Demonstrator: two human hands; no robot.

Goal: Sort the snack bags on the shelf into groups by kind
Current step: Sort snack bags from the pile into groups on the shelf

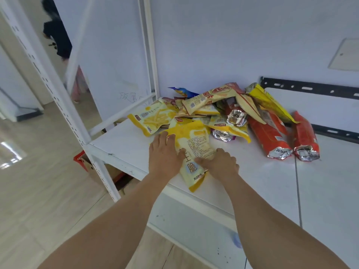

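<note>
Head view: a white metal shelf [124, 146] carries a heap of crinkled foil snack bags [213, 111], with 2 orange bags [270, 136] at its right. The left hand [165, 154] lies flat, fingers straight, on a glossy yellow bag [194, 152]; the right hand [221, 162] pinches its edge.

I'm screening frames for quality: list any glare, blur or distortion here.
Head view: wide-angle bending bows the shelf frame; the person in the background is blurred; glare flares on the floor at left and the foil bag ends; the yellow bag stays readable.
</note>
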